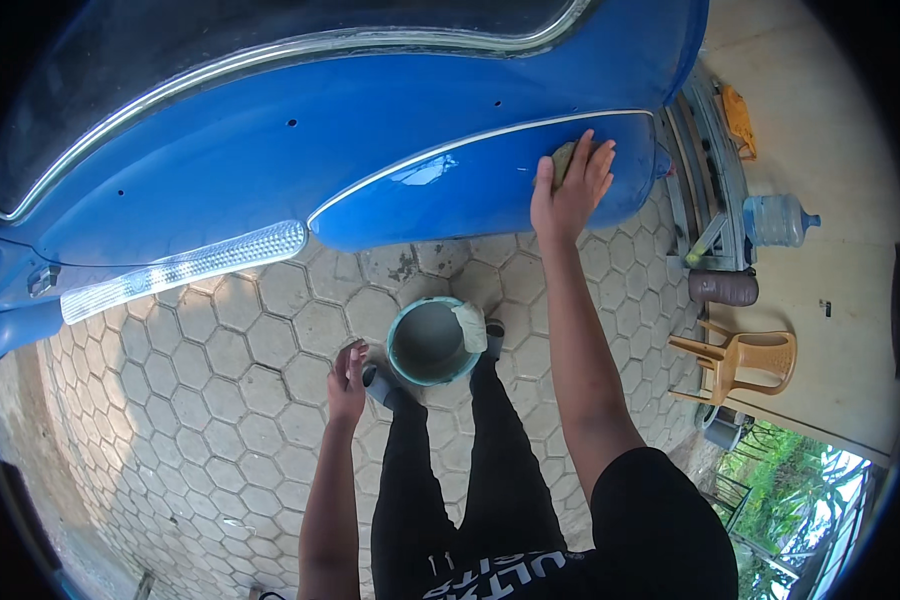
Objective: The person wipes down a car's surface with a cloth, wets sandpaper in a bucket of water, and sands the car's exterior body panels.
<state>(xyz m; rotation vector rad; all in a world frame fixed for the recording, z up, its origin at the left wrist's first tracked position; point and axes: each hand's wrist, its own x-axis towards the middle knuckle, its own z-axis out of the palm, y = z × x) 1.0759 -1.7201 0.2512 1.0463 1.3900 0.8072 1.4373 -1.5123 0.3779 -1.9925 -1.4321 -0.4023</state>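
My right hand [572,195] reaches up and presses an olive-coloured sponge [562,163] flat against the blue vehicle body [490,180]. Its fingers are stretched out over the sponge, which is partly hidden. The contact is on a rounded lower panel edged with a white strip. My left hand [347,383] hangs low beside my leg, fingers loosely bent and apart, with nothing in it. Between my feet stands a teal bucket [398,362] of greyish water. A pale cloth [470,328] drapes over its right rim.
Hexagonal pavers [230,400] cover the ground. A ribbed metal strip [190,270] runs along the vehicle's lower left edge. On the right stand a tan plastic chair [745,360], a clear water jug [775,220] and a grey slatted rack [705,170], against a pale wall.
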